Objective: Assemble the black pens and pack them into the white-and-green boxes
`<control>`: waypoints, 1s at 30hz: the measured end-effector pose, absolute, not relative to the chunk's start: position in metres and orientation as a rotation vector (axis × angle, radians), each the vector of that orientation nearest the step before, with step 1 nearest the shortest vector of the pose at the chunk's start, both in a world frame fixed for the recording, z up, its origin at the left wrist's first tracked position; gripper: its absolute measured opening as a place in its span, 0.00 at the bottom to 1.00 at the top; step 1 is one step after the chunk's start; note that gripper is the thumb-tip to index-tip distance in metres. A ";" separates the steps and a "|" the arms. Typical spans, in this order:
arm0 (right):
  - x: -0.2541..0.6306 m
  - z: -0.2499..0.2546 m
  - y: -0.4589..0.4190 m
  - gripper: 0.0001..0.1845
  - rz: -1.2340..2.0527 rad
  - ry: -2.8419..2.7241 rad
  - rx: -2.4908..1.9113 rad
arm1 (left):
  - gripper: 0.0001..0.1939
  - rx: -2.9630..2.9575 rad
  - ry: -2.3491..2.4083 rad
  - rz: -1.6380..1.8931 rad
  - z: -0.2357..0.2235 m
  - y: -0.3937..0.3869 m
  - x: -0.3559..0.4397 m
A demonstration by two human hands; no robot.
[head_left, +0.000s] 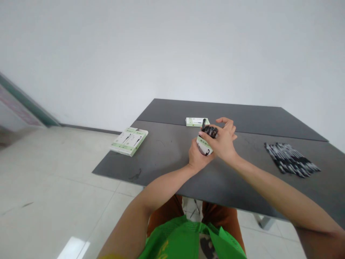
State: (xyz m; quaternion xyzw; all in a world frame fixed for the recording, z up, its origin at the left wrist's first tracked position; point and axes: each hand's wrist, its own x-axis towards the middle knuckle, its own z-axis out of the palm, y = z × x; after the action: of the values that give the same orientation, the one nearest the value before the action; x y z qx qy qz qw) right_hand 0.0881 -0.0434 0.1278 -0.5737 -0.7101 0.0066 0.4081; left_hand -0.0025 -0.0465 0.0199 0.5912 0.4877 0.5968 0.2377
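My left hand (198, 157) is wrapped round a small white and green pen box (204, 145), held tilted above the table. Black pens (211, 131) bunch together at the box's top end, and one pen (203, 124) sticks up higher than the others. My right hand (222, 139) is closed about the pens at that opening, thumb against the box's upper edge and other fingers bent behind. How deep the pens sit inside is hidden by the box and my fingers.
Many loose black pens (292, 160) lie side by side at the right of the dark table (167, 151). White and green pen boxes (129, 141) lie at the left edge. Another box (192, 122) lies behind my hands. A white wall (172, 50) stands behind the table.
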 end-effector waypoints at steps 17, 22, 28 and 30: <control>0.100 0.124 -0.030 0.23 0.143 -1.592 -1.650 | 0.42 1.665 1.537 1.639 0.020 -0.048 0.007; 0.101 0.116 -0.029 0.26 0.176 -1.600 -1.617 | 0.42 1.678 1.468 1.627 0.017 -0.044 0.004; 0.119 0.118 -0.012 0.34 0.395 -1.501 -1.713 | 0.40 1.679 1.518 1.600 0.020 -0.042 0.006; 0.122 0.117 -0.008 0.34 0.418 -1.459 -1.746 | 0.40 1.700 1.551 1.607 0.019 -0.040 0.007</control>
State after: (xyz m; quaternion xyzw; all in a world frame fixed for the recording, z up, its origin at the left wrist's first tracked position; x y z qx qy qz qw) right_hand 0.1215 -0.0083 0.1174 -0.6908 -0.5773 0.1656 0.4025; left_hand 0.0066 -0.0403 0.0186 0.5973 0.5449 0.5644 0.1664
